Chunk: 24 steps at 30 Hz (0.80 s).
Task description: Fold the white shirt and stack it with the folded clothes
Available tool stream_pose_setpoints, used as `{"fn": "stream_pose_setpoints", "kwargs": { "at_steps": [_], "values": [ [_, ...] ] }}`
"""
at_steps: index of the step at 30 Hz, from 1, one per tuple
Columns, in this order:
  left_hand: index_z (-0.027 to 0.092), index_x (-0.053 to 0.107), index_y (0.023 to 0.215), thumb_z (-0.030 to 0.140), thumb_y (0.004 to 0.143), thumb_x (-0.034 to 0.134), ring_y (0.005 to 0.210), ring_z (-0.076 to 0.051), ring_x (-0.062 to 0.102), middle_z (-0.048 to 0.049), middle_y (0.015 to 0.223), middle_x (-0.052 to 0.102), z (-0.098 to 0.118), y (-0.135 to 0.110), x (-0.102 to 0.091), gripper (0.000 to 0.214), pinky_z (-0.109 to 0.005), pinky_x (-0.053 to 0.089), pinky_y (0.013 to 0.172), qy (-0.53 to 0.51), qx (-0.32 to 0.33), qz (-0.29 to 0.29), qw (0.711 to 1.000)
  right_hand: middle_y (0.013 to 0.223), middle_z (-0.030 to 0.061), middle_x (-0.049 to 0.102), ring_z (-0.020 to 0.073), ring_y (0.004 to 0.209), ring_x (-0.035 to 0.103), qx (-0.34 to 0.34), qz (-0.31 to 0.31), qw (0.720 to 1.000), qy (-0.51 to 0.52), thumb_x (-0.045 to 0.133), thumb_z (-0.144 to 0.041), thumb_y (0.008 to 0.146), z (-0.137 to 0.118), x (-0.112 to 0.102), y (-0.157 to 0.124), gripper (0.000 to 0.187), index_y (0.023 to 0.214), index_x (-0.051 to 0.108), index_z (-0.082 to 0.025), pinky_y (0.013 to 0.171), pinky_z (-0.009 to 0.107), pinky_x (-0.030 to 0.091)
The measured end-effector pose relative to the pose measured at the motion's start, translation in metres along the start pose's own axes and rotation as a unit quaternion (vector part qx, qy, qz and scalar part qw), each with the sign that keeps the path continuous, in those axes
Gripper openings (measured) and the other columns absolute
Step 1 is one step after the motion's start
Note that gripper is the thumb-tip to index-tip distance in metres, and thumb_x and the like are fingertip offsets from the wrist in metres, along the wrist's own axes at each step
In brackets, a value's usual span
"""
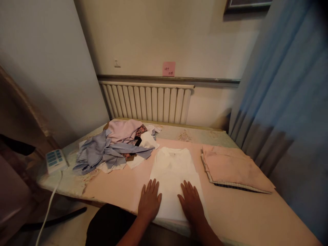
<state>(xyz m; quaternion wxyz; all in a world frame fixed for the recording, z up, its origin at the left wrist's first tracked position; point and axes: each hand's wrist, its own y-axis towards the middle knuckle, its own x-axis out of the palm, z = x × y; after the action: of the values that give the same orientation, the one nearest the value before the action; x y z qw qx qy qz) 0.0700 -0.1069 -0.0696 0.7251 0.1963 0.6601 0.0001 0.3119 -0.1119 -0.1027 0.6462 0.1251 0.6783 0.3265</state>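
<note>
A white shirt (172, 171), folded into a long rectangle, lies flat with its neckline toward the wall. On its left edge rests my left hand (150, 200), palm down, fingers spread. My right hand (191, 201) lies flat on the right edge in the same way. Neither hand grips anything. Right of the shirt is a stack of folded clothes (233, 167), pink on top with striped and dark layers beneath. To the left sits a loose heap of clothes (115, 145) in blue, pale pink, white and floral.
A pink cover (230, 212) lies over part of the patterned tablecloth (202, 136). At the table's left corner is a power strip (55, 160) with a white cord hanging down. A radiator (148, 102) stands behind, and a blue curtain (279, 119) hangs along the right.
</note>
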Motion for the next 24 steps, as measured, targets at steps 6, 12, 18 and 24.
{"fn": "stream_pose_setpoints", "kwargs": {
  "at_steps": [6, 12, 18, 24],
  "values": [
    [0.019, 0.04, 0.143, 0.035, 0.093, 0.034, 0.141, -0.028, 0.03, -0.0071, 0.151, 0.037, -0.001, 0.0, 0.001, 0.053, -0.054, 0.024, 0.113, -0.002, 0.0, -0.005, 1.0, 0.141, 0.0114, 0.05, 0.0298, 0.131, 0.043, -0.004, -0.002, 1.0, -0.001, 0.043, -0.041, 0.095, 0.0, -0.002, 0.001, 0.044, 0.13, 0.055, -0.016, 0.108, 0.048, 0.031],
    [0.016, 0.046, 0.139, 0.028, 0.091, 0.038, 0.14, -0.032, 0.031, -0.0109, 0.149, 0.041, 0.005, 0.005, -0.003, 0.051, -0.058, 0.022, 0.112, 0.011, -0.023, 0.003, 1.0, 0.141, 0.0112, 0.05, 0.0291, 0.131, 0.044, -0.007, 0.002, 1.0, -0.006, 0.043, -0.04, 0.095, -0.001, -0.003, 0.002, 0.044, 0.13, 0.055, -0.017, 0.109, 0.046, 0.03],
    [0.02, 0.041, 0.142, 0.023, 0.09, 0.04, 0.142, -0.027, 0.027, -0.008, 0.153, 0.035, 0.041, 0.026, 0.0, 0.052, -0.053, 0.025, 0.113, -0.001, 0.07, 0.057, 0.996, 0.14, 0.0121, 0.051, 0.0291, 0.131, 0.044, -0.003, 0.004, 1.0, -0.007, 0.044, -0.04, 0.095, 0.0, -0.003, 0.002, 0.044, 0.131, 0.053, -0.016, 0.109, 0.046, 0.029],
    [0.024, 0.036, 0.144, 0.035, 0.092, 0.042, 0.14, -0.025, 0.032, -0.0052, 0.151, 0.038, 0.046, 0.042, 0.02, 0.054, -0.051, 0.031, 0.111, -0.004, 0.137, 0.065, 0.988, 0.141, 0.0111, 0.05, 0.029, 0.132, 0.043, 0.001, -0.014, 1.0, -0.005, 0.045, -0.04, 0.095, 0.001, 0.001, 0.0, 0.045, 0.133, 0.051, -0.017, 0.109, 0.046, 0.03]
  ]
}}
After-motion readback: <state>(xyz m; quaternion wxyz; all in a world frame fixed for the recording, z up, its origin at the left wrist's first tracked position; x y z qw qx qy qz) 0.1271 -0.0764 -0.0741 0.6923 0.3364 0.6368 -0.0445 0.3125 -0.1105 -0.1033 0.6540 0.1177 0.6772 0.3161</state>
